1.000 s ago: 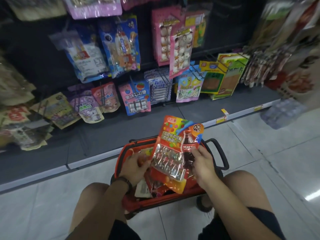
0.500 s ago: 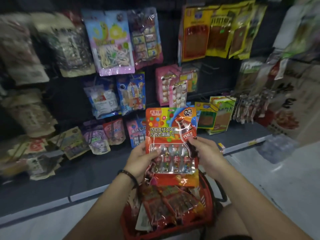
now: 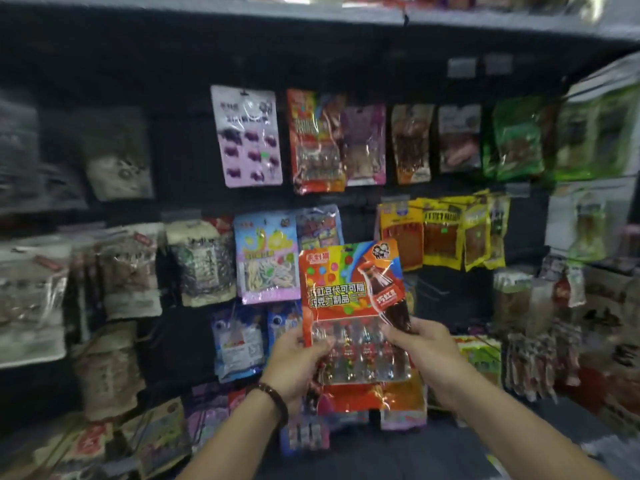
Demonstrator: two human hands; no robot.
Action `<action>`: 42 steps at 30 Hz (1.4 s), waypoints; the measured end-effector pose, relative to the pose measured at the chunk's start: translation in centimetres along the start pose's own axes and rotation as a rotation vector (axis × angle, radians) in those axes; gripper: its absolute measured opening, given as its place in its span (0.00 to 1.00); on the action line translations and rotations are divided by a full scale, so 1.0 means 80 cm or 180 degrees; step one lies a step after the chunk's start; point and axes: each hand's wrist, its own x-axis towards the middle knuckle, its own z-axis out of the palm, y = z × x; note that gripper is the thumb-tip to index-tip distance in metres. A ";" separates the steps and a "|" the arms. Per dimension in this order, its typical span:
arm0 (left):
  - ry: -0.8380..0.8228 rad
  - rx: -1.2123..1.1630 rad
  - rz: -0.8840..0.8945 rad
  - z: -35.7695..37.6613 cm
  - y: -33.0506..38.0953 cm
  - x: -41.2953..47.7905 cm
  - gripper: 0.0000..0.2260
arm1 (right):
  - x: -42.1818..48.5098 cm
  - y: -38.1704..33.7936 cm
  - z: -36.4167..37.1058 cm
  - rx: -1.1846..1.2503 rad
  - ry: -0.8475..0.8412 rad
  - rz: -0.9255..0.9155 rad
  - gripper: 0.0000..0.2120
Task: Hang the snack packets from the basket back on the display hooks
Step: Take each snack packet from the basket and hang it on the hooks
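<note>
Both hands grip one orange snack packet [image 3: 353, 306] by its lower sides, left hand [image 3: 294, 362] and right hand [image 3: 420, 355] pinching it. Both forearms reach up, holding it upright before the display rack [image 3: 180, 188].

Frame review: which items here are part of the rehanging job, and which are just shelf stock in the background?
In the job: orange cola-bottle candy packet, gripped by left hand and right hand; matching orange packets hanging above, likely its hook.
Just there: purple grape candy card; yellow snack packets; green snack packets; blue-and-pink gummy packet.
</note>
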 end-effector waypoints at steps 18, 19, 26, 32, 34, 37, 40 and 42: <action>0.0147 0.0613 0.0966 -0.005 0.228 0.089 0.44 | 0.105 -0.226 0.015 -0.0344 0.0171 -0.1173 0.40; 0.0149 0.0756 0.1097 -0.006 0.244 0.100 0.44 | 0.116 -0.239 0.016 -0.0435 0.0129 -0.1216 0.40; 0.0078 0.1017 0.1397 0.001 0.357 0.180 0.36 | 0.200 -0.346 0.025 -0.0651 -0.0100 -0.1633 0.41; 0.0116 0.0990 0.1587 0.014 0.439 0.262 0.36 | 0.279 -0.419 0.038 -0.0818 0.0299 -0.2020 0.42; 0.0217 0.1096 0.1659 0.012 0.454 0.287 0.36 | 0.300 -0.437 0.041 -0.0712 0.0278 -0.2045 0.42; 0.0276 0.1193 0.1776 0.005 0.467 0.311 0.35 | 0.327 -0.448 0.045 -0.0627 0.0229 -0.2059 0.42; 0.0312 0.1210 0.1730 0.001 0.462 0.330 0.35 | 0.345 -0.441 0.052 -0.0659 0.0248 -0.2025 0.42; 0.0286 0.1255 0.1597 0.003 0.453 0.342 0.35 | 0.356 -0.432 0.056 -0.0658 0.0333 -0.1910 0.40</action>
